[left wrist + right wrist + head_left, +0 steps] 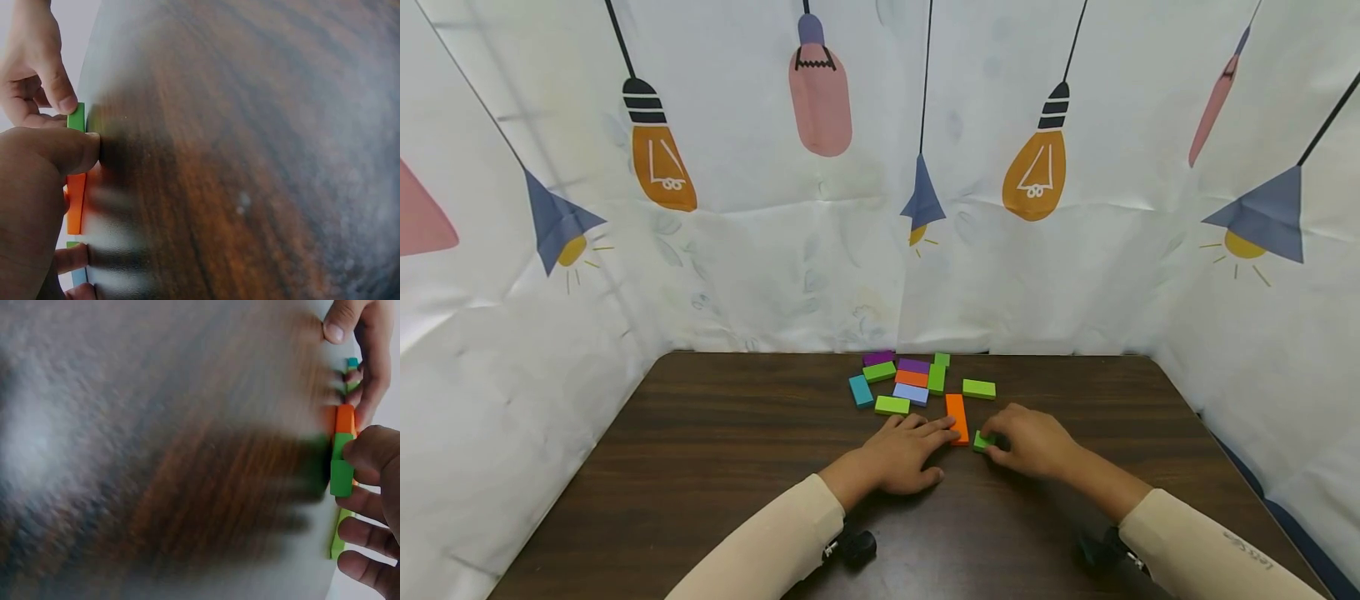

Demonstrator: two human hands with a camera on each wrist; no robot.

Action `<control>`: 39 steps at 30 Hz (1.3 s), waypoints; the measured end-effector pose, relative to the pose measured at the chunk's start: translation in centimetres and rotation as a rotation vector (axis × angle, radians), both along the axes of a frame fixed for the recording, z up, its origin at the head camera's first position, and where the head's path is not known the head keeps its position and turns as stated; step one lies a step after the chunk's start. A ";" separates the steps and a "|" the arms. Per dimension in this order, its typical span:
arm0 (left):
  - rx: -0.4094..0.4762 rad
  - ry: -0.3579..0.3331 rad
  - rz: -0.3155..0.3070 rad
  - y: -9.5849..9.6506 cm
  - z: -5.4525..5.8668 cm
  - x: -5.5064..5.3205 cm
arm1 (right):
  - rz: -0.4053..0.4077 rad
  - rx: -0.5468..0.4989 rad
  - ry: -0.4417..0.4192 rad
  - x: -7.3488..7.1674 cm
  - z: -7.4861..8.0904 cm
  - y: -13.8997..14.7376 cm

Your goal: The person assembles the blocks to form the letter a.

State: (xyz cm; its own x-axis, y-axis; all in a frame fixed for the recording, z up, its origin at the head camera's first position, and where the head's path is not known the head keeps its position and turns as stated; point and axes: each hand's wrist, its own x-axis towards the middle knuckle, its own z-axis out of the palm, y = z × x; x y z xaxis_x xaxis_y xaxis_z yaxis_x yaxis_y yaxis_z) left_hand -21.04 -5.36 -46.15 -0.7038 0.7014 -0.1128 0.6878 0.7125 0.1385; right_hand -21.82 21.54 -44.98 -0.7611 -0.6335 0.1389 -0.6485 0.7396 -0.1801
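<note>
White fabric backdrop, printed with hanging lamps and bulbs, enclosing the dark wood-grain counter that I view remotely through the head camera. Two cream sleeves enter from the near edge. The left hand lies palm down, its fingers extended and its fingertips touching the left side of the long orange block; its thumb stands apart. The right hand pinches a small green block between thumb and fingers, just right of the orange block's near end. In the right wrist view I see two green faces there and cannot tell whether they belong to one piece or two.

Beyond the hands lies a loose group: a teal block at the left, a purple block at the back, a periwinkle block near the middle, and a lime block set apart to the right. Smallest at the back is a green cube-like piece.

For a clean placement, I judge that the left fingers should brace the orange block without pushing it sideways. I would keep the right pinch light and low, guide the green piece flat along the counter, square its edge by eye, and release straight upward so neither block twists.
</note>
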 end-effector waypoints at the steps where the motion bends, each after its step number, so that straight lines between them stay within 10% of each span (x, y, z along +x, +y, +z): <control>1: 0.001 -0.001 0.001 0.0 0.0 0.0 | 0.005 -0.002 -0.003 0.1 0.0 -0.1; 39: 0.013 0.033 -0.024 -0.1 0.1 0.1 | 0.056 0.010 -0.007 0.9 -0.2 -2.4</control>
